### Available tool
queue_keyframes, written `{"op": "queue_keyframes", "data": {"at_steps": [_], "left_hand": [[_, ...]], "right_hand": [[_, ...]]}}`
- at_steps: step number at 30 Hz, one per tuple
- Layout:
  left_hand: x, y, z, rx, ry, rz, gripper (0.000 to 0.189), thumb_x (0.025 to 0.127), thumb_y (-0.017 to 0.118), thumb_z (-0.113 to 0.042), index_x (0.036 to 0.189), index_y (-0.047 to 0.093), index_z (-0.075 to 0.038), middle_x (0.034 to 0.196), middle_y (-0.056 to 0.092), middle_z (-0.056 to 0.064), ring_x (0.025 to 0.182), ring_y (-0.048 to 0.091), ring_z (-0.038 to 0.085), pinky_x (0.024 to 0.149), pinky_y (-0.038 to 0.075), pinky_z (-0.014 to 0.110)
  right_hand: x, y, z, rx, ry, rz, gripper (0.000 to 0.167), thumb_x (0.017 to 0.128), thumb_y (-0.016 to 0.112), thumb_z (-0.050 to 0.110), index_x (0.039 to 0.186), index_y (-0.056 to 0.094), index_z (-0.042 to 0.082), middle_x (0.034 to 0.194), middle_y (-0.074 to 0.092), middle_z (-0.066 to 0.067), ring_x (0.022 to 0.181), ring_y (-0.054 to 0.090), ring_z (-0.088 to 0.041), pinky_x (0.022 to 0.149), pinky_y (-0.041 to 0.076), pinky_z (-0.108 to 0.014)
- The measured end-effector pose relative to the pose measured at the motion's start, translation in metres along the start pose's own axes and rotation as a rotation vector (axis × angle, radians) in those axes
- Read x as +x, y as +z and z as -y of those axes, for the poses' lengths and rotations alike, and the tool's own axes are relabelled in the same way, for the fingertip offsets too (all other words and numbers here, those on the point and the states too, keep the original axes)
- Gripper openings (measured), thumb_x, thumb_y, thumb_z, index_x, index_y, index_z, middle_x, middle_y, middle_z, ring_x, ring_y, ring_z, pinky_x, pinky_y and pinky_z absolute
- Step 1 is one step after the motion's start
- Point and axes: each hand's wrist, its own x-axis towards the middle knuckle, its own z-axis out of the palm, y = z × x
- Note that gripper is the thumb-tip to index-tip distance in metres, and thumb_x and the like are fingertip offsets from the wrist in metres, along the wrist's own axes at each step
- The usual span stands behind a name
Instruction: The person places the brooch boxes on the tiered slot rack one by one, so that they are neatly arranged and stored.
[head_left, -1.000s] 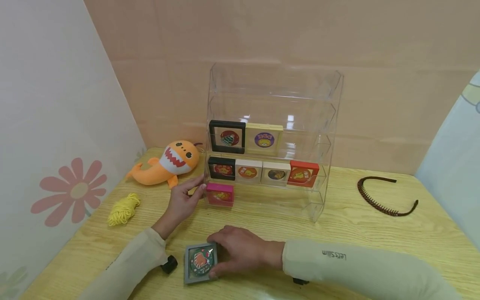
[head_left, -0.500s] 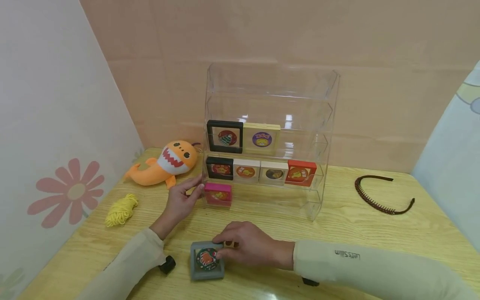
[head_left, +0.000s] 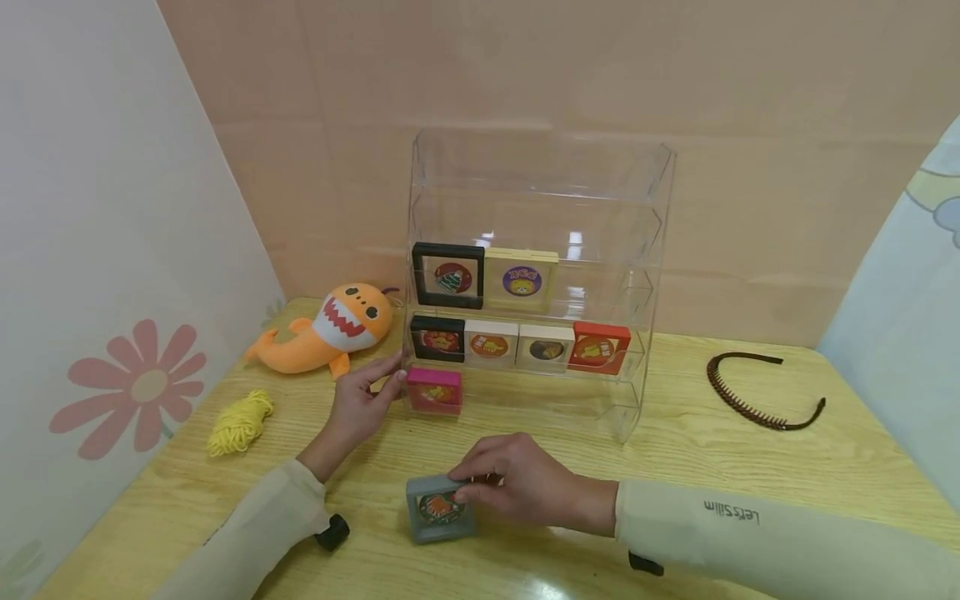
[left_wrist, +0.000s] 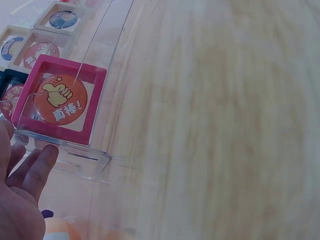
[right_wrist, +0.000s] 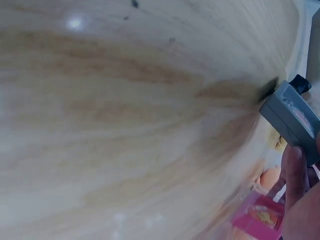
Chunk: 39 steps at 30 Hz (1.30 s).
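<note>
My right hand point(head_left: 525, 483) pinches a small grey square frame point(head_left: 440, 510) by its right upper edge. A round green badge with an orange figure shows inside it. The frame is tilted up, low over the table in front of the rack. In the right wrist view the thumb and fingers hold the grey frame point(right_wrist: 292, 120) at one end. My left hand point(head_left: 360, 408) holds the left side of a clear acrylic display rack point(head_left: 540, 167), beside a pink frame point(head_left: 435, 392) on the lowest tier. The left wrist view shows its fingers point(left_wrist: 37, 172) against the rack's side.
Several framed badges stand on the rack's middle tiers, among them a black frame point(head_left: 448, 277), a pale yellow frame point(head_left: 521, 279) and a red frame point(head_left: 600, 350). An orange shark plush point(head_left: 330, 329) and yellow cord point(head_left: 240, 423) lie left. A brown headband point(head_left: 750, 408) lies right.
The grey frame has been drawn to the right and tipped up from lying flatter, with my right hand moving along. My left hand stays at the rack's side.
</note>
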Motion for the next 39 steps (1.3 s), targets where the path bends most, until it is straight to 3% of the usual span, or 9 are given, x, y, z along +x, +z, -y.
{"op": "queue_keyframes", "data": {"at_steps": [10, 17, 21, 25, 30, 39], "left_hand": [[0.0, 0.001, -0.001, -0.019, -0.011, 0.0, 0.031, 0.088, 0.055, 0.016, 0.118, 0.054, 0.018, 0.113, 0.058, 0.033, 0.097, 0.06, 0.043, 0.063, 0.056, 0.043], [0.0, 0.001, 0.001, -0.019, 0.006, 0.0, 0.03, 0.087, 0.055, 0.018, 0.117, 0.055, 0.019, 0.112, 0.058, 0.034, 0.097, 0.06, 0.045, 0.063, 0.056, 0.041], [0.0, 0.001, 0.0, -0.015, 0.013, 0.0, 0.03, 0.086, 0.055, 0.018, 0.117, 0.055, 0.02, 0.111, 0.058, 0.034, 0.096, 0.06, 0.045, 0.063, 0.056, 0.041], [0.0, 0.001, 0.0, -0.022, 0.007, 0.0, 0.03, 0.087, 0.055, 0.018, 0.117, 0.055, 0.02, 0.11, 0.058, 0.034, 0.095, 0.06, 0.045, 0.063, 0.056, 0.042], [0.0, 0.001, 0.0, -0.022, 0.003, 0.002, 0.03, 0.087, 0.055, 0.017, 0.117, 0.054, 0.019, 0.111, 0.058, 0.034, 0.095, 0.06, 0.044, 0.062, 0.056, 0.043], [0.0, 0.0, 0.004, -0.051, 0.017, 0.002, 0.031, 0.087, 0.054, 0.018, 0.118, 0.053, 0.02, 0.112, 0.058, 0.034, 0.096, 0.06, 0.045, 0.062, 0.056, 0.044]], "right_hand": [[-0.004, -0.029, -0.004, -0.053, 0.029, -0.043, 0.016, 0.086, 0.071, 0.01, 0.101, 0.074, 0.005, 0.094, 0.068, 0.0, 0.076, 0.06, 0.001, 0.059, 0.051, -0.01], [-0.004, -0.044, -0.01, -0.209, 0.036, -0.09, 0.013, 0.084, 0.073, 0.009, 0.097, 0.074, 0.006, 0.092, 0.068, 0.002, 0.073, 0.059, 0.0, 0.055, 0.05, -0.013], [-0.003, -0.051, -0.014, -0.251, 0.08, -0.12, 0.013, 0.085, 0.072, 0.01, 0.097, 0.074, 0.006, 0.092, 0.067, 0.001, 0.07, 0.058, 0.0, 0.053, 0.049, -0.012], [-0.001, -0.056, -0.018, -0.277, 0.074, -0.17, 0.012, 0.084, 0.073, 0.009, 0.095, 0.074, 0.005, 0.09, 0.068, 0.002, 0.066, 0.057, 0.001, 0.05, 0.048, -0.011], [0.002, -0.061, -0.024, -0.334, 0.051, -0.237, 0.011, 0.081, 0.074, 0.005, 0.092, 0.072, 0.004, 0.084, 0.066, 0.002, 0.066, 0.057, -0.001, 0.052, 0.052, -0.018], [0.01, -0.069, -0.029, -0.401, 0.134, -0.305, 0.013, 0.08, 0.075, 0.001, 0.091, 0.07, 0.004, 0.084, 0.064, 0.0, 0.07, 0.06, -0.005, 0.06, 0.054, -0.016]]}}
